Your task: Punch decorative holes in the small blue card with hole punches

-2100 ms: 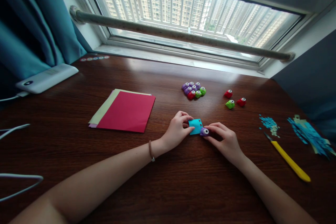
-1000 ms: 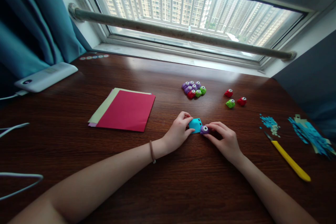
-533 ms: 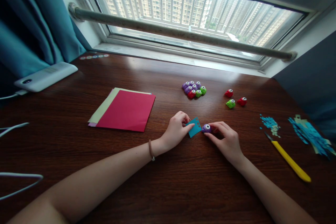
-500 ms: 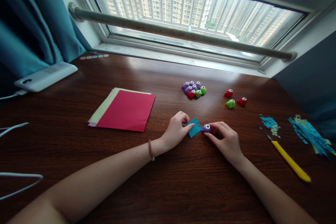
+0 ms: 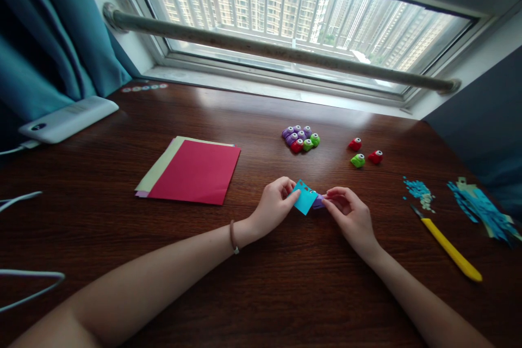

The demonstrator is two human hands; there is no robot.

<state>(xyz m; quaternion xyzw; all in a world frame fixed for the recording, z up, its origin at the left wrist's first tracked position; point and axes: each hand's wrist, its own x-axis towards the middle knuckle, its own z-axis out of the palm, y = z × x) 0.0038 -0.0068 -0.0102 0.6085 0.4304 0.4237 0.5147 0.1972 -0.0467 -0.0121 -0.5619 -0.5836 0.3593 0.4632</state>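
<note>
A small piece of blue paper (image 5: pixel 305 202) with holes along its upper edge is pinched between the thumb and fingers of my left hand (image 5: pixel 274 205). Its right corner overlaps a purple craft punch (image 5: pixel 318 202), which my right hand (image 5: pixel 351 217) grips by thumb and fingertips. Most of the punch's top is hidden behind the paper. Both hands are close together over the middle of the brown table (image 5: pixel 261 283).
Beyond the hands sit several clustered craft punches (image 5: pixel 300 136). A red punch (image 5: pixel 376 157) stands farther right with two others. Colored paper sheets (image 5: pixel 193 174) lie left. At right are a yellow-handled knife (image 5: pixel 451 249), blue confetti (image 5: pixel 418 190) and paper strips (image 5: pixel 485 211).
The blue paper has turned and shifted right, now overlapping the punch. The purple punch has tilted, so its white top with the star mark no longer shows fully.
</note>
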